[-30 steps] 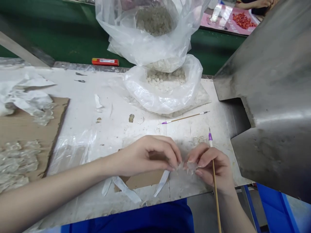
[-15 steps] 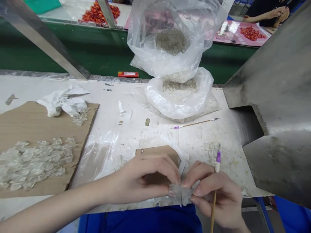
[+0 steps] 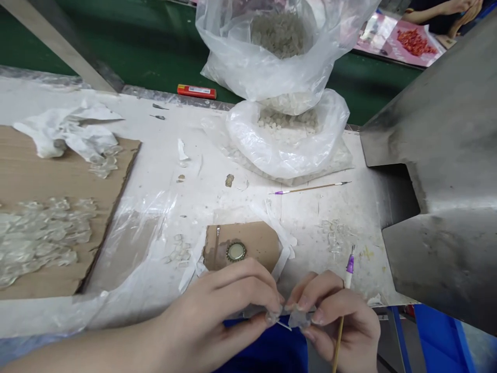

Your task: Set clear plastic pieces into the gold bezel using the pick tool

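Between my two hands is a small transparent piece (image 3: 289,316), possibly plastic or resin, with a thin strand below it. My left hand (image 3: 221,305) pinches its left side between thumb and fingers. My right hand (image 3: 334,313) pinches its right side and also holds a thin wooden stick (image 3: 340,331) with a purple collar and a fine tip pointing up. Just beyond my left hand lies a brown cardboard square (image 3: 243,246) carrying a round ridged metal cap (image 3: 236,252). Part of the square is hidden behind that hand.
Transparent pieces lie heaped on a cardboard sheet (image 3: 58,259) at left. Two plastic bags (image 3: 287,140) of pale granules sit at the back. A second purple-tipped stick (image 3: 310,188) lies near them. A steel hood (image 3: 438,171) juts in from the right. A co-worker's arms (image 3: 442,13) show far back.
My hands have dropped lower in view, uncovering the metal cap on the cardboard square. The whole scene has shifted slightly as my head moved. Both hands still hold the transparent piece.
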`<state>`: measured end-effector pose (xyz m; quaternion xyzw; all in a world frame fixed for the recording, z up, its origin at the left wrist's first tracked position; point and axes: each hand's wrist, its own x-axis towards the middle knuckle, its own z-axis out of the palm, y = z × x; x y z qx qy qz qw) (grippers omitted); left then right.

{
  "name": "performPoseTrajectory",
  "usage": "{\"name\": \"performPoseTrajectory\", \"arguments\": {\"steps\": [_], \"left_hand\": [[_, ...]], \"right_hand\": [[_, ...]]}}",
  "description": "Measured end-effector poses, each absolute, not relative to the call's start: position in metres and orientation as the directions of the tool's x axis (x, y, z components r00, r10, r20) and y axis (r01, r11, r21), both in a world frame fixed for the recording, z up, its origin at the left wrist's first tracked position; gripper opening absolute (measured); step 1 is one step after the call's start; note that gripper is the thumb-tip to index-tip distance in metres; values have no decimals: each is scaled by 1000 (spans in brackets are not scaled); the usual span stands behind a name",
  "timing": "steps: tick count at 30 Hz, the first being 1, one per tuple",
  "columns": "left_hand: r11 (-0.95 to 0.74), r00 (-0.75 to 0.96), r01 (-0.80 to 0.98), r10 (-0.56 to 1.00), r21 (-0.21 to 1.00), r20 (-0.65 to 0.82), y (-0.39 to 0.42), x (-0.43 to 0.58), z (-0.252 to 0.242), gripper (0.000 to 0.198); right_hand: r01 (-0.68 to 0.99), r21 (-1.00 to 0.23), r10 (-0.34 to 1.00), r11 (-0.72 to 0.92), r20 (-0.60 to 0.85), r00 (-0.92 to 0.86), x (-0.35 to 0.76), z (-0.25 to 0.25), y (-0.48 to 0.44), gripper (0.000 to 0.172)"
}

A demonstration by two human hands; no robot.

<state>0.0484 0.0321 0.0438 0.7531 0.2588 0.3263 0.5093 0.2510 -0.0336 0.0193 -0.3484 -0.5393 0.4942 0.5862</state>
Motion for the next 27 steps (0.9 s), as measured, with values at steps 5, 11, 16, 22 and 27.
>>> {"name": "performPoseTrajectory", "arguments": {"steps": [5,11,16,22,27], "left_hand": [[-6,586,-42,810,999,30,25,48,43,24],[740,713,-325,601,588,-361,24,50,39,29],[850,810,-341,482,402,-332,26,49,34,10],[845,845,-405,491,349,-210,22,50,27,14],[811,833,-401,516,426,-197,22,45,28,16]], "right_hand": [[-176,-955,964,240,255,-69,248,16,-34,15],[5,-973,972,229,228,-46,254,19,-36,4],[381,-887,965,260,243,-93,261,22,-32,20],[707,-638,952,306,226,-208,270,7,-29,25],[749,-553,927,365,287,-239,278,4,-23,20]]}}
